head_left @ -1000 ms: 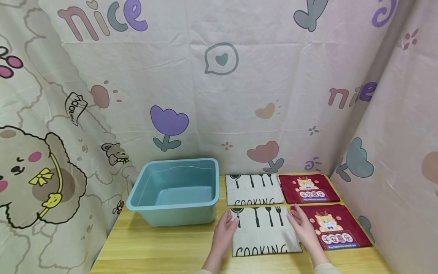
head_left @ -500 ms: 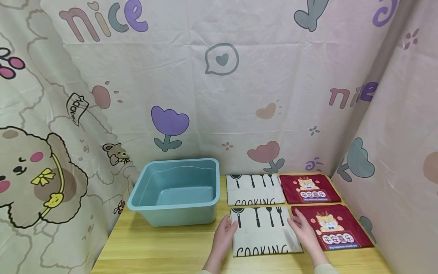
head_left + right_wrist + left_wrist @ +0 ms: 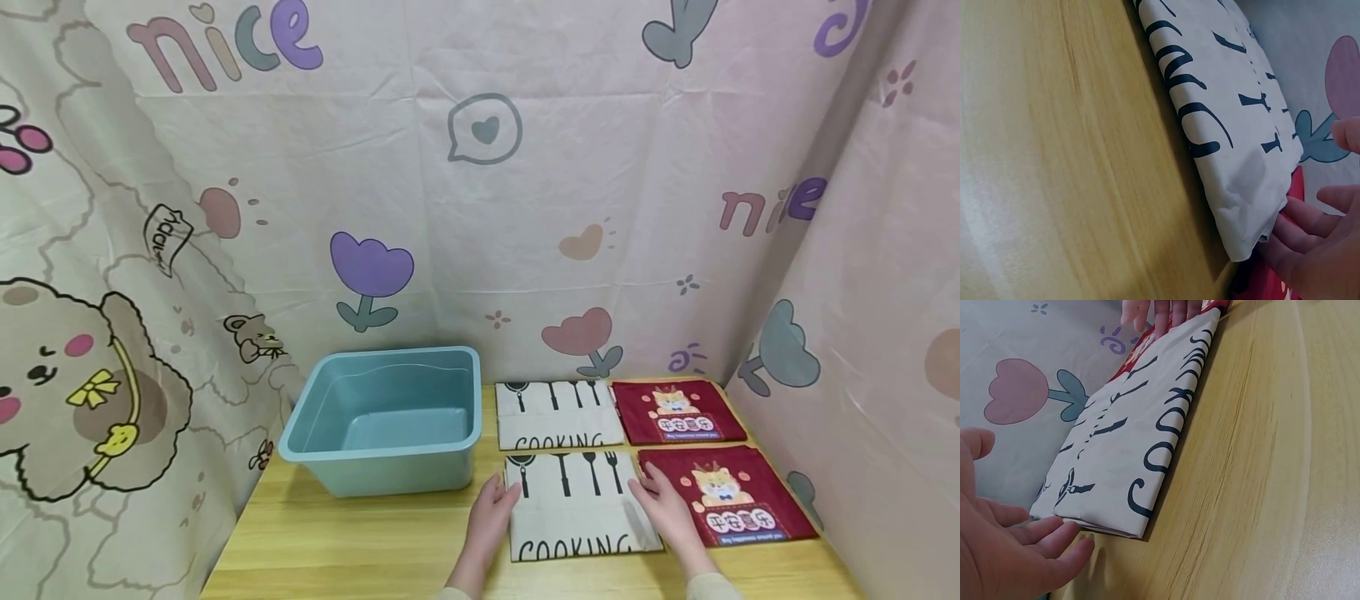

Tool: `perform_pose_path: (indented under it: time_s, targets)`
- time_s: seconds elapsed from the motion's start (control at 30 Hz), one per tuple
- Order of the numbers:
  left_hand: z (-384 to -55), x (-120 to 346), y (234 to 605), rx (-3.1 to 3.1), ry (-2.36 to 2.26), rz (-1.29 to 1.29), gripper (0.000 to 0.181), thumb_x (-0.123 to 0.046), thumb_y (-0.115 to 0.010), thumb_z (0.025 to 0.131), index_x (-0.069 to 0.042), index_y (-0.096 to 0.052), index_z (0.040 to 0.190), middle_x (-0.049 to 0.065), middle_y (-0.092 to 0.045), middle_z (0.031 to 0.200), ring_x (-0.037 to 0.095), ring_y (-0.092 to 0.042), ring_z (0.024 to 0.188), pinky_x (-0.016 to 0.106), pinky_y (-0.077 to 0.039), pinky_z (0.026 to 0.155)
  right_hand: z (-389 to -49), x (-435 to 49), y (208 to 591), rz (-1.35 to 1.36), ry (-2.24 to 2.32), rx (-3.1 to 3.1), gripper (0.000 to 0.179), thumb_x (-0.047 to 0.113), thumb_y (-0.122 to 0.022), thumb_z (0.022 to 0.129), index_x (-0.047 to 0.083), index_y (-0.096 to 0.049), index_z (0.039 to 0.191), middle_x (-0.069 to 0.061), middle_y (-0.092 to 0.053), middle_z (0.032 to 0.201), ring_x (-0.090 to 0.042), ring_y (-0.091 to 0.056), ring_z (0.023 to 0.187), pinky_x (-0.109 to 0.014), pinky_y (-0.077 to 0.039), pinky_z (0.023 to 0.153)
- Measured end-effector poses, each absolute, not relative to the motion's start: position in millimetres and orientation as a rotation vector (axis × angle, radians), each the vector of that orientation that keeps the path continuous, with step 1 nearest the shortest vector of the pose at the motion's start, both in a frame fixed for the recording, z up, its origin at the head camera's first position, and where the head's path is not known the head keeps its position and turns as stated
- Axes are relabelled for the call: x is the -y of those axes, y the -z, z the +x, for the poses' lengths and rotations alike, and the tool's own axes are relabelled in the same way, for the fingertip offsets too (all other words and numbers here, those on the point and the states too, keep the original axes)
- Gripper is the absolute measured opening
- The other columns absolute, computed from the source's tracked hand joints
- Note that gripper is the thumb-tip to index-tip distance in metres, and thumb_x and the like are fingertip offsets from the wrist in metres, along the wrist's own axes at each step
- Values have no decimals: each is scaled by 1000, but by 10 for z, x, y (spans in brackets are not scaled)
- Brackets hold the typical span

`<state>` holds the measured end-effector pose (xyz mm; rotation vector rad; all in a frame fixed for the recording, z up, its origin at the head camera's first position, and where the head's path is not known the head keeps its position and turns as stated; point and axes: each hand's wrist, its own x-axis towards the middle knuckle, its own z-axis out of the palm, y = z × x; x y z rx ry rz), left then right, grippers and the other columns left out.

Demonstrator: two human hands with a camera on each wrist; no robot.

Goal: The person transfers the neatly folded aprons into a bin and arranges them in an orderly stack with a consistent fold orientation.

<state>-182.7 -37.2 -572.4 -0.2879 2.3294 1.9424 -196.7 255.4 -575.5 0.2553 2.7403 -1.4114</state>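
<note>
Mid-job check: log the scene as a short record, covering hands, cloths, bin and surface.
Left hand: fingers extended at the left edge of the near COOKING cloth
Right hand: fingers at that cloth's right edge
Far COOKING cloth: behind the near one
Near red cloth: right of the near COOKING cloth
Far red cloth: behind the near red cloth
Bin: blue-green, left of the cloths
Surface: wood-grain table

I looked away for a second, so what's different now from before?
Nothing visibly changed. The left hand and right hand stay at either side of the front white cloth, with nothing visibly grabbed or let go. The blue tub, back white cloth and two red cloths stayed put too.
</note>
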Motion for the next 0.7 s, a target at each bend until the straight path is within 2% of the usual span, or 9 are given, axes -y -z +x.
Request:
perform_pose_path:
  time_s: [0.3,0.47,0.7]
  targets:
    - [-1831,390,5783,-2327,-1924,-303,88,-53,-60,93,12,-33,146,34,-50,134,48,-49,123,60,-37,103,-2030,-2554,5758,245,1268,-2787,72,33,-54,100,-17,-27,145,-40,-48,133,-52,-48,122,-58,-40,102]
    - [-1861,394,5795,-2265,-1967,-336,81,-41,-63,94,14,-33,144,37,-41,141,52,-44,127,61,-37,104,-2050,-2560,5759,258,1266,-2802,69,31,-53,101,-18,-29,143,-40,-50,130,-53,-49,121,-58,-40,101]
    - [-1912,383,5828,-2194,-2002,-373,70,-21,-65,93,15,-34,144,38,-39,141,51,-47,123,54,-51,90,-2050,-2567,5775,278,1327,-2799,64,26,-53,101,-21,-32,138,-41,-51,126,-53,-50,119,-57,-43,98]
